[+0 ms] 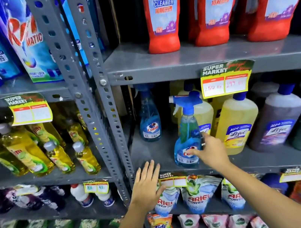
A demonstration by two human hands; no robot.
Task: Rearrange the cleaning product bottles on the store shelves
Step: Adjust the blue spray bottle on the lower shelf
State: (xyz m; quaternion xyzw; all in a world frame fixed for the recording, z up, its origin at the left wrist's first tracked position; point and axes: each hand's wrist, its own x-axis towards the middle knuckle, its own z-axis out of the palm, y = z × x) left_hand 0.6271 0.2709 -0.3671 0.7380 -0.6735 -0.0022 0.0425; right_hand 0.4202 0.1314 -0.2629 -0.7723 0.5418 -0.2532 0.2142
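My left hand (148, 181) is nearest, flat and spread at the front lip of the grey shelf (152, 153), fingers open and holding nothing. It hovers over the bare patch at the left of that shelf, which looks like the free spot for a bottle.

A little farther in, my right hand (208, 150) reaches the front spray bottle (186, 137), the blue one with the trigger head. My thumb lies across its label and my other fingers (204, 136) wrap toward its right side. I think they are just closing on it, but whether the grip is firm I cannot tell from here, since the bottle hides part of the contact.

To do this well, I should take the bottle low on its body, keep it upright, and lift it clear before sliding left, so it does not knock the yellow cleaner bottle (236, 126) just beside it on the right. My left hand can steady the landing.

Farther back and to the left stands a second spray bottle (149, 122), well apart from both hands, near the upright post (117, 131).
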